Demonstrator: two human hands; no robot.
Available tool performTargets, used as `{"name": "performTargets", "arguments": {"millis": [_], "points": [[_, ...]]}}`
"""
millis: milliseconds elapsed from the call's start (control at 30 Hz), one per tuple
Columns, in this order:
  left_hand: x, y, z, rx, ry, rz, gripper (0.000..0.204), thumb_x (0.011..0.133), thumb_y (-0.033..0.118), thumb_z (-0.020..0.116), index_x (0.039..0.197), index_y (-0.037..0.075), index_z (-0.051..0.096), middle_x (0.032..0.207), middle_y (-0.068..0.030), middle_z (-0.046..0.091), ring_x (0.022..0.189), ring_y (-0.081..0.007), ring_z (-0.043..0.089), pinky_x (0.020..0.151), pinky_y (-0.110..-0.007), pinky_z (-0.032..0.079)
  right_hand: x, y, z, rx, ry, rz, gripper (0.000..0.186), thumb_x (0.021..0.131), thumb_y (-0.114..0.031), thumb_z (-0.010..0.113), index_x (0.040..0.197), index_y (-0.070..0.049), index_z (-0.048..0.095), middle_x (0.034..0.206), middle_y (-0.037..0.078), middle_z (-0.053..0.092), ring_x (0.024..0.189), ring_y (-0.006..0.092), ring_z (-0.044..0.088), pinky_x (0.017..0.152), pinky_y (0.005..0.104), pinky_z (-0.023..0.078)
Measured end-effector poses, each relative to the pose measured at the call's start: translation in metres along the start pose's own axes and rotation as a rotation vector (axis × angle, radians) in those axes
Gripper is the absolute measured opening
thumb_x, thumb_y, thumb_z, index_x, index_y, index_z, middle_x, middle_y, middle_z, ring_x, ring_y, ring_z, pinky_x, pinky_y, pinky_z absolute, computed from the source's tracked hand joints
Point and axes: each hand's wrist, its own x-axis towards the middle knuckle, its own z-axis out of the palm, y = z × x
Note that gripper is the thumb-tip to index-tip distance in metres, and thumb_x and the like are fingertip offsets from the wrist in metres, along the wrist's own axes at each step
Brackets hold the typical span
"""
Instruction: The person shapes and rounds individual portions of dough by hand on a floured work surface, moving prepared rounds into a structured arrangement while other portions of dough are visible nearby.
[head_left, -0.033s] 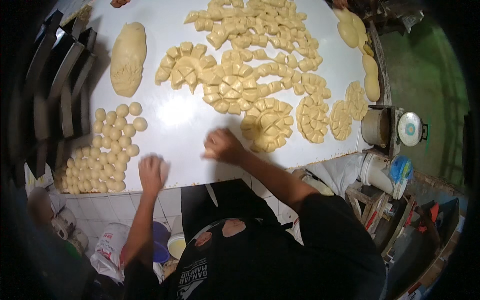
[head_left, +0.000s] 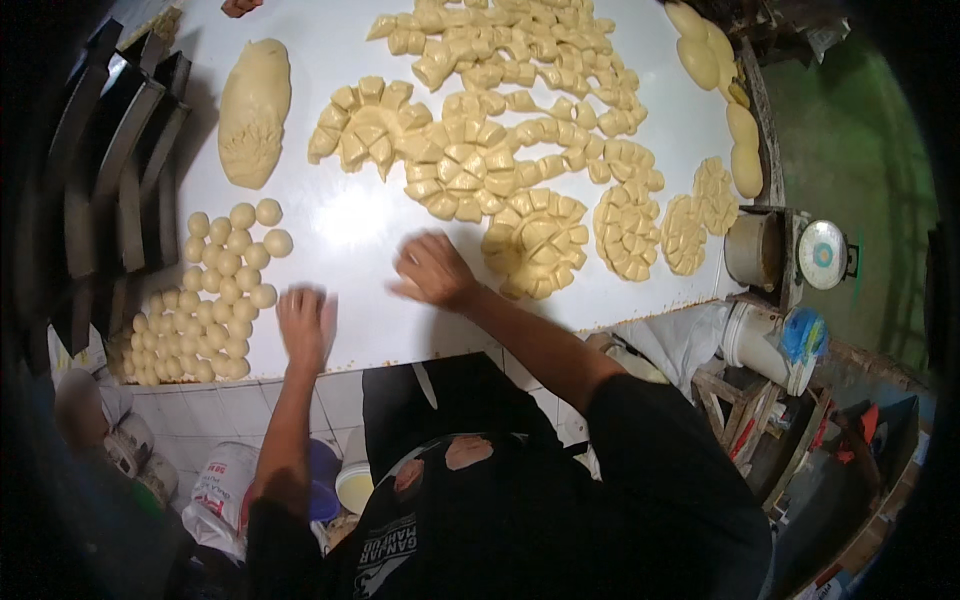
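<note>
My left hand (head_left: 304, 322) is low over the near part of the white table (head_left: 350, 300), just right of many small round dough balls (head_left: 228, 265). Its fingers curl down and are smeared by motion. Further right, my right hand (head_left: 434, 272) is palm down with bent, blurred fingers, left of a scored round piece of dough (head_left: 540, 245). Whatever lies under either palm is hidden. More cut dough (head_left: 460, 170) spreads over the middle and far side in wedges and strips. At the far left rests a large, smooth, long lump of dough (head_left: 255, 110).
Black metal pans (head_left: 125, 150) stand stacked at the left edge. Several smooth dough pieces (head_left: 742, 150) line the right edge, near a metal pot (head_left: 752, 250) and a scale (head_left: 822, 255). Buckets and sacks (head_left: 225, 490) are below the table. A bit of another person's hand (head_left: 240, 7) shows at the top.
My right hand has shifted slightly up and left, its fingers spreading from a closer curl. My left hand has turned a little; the pale patches beside both hands no longer show.
</note>
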Motion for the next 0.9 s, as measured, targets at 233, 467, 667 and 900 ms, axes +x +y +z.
{"name": "performTargets", "arguments": {"millis": [233, 467, 667, 900], "points": [[-0.022, 0.044, -0.014, -0.268, -0.109, 0.063, 0.016, 0.086, 0.013, 0.075, 0.091, 0.006, 0.062, 0.089, -0.0157, 0.06, 0.094, -0.0384, 0.059, 0.08, -0.054, 0.044, -0.062, -0.022, 0.017, 0.179, -0.309, 0.073, 0.027, 0.08, -0.028, 0.087, 0.085, -0.01, 0.068, 0.099, 0.011, 0.067, 0.095, 0.0311, 0.064, 0.088, 0.0485, 0.05], [0.006, 0.058, 0.035, -0.153, 0.065, -0.169, 0.018, 0.088, 0.014, 0.08, 0.1, 0.007, 0.067, 0.109, -0.0133, 0.066, 0.102, -0.0378, 0.06, 0.089, -0.051, 0.046, -0.016, -0.041, 0.054, 0.035, -0.228, 0.393, 0.029, 0.085, -0.02, 0.084, 0.105, -0.01, 0.066, 0.104, 0.012, 0.064, 0.102, 0.0369, 0.06, 0.09, 0.0535, 0.045], [-0.003, -0.009, -0.016, -0.019, -0.005, -0.03, 0.023, 0.086, 0.018, 0.082, 0.101, 0.009, 0.067, 0.111, -0.0085, 0.065, 0.106, -0.0326, 0.062, 0.089, -0.047, 0.049, 0.002, 0.005, 0.018, 0.112, -0.394, 0.55, 0.03, 0.098, -0.028, 0.073, 0.11, -0.001, 0.07, 0.116, 0.022, 0.069, 0.113, 0.042, 0.063, 0.097, 0.0513, 0.049], [-0.022, 0.029, 0.0, -0.3, 0.009, 0.02, 0.019, 0.088, 0.014, 0.074, 0.106, 0.007, 0.07, 0.114, -0.0072, 0.066, 0.114, -0.0346, 0.063, 0.098, -0.048, 0.052, 0.27, 0.068, 0.107, 0.125, 0.083, 0.387, 0.024, 0.103, -0.016, 0.061, 0.117, 0.003, 0.066, 0.115, 0.025, 0.066, 0.112, 0.0459, 0.062, 0.096, 0.0501, 0.051]]}}
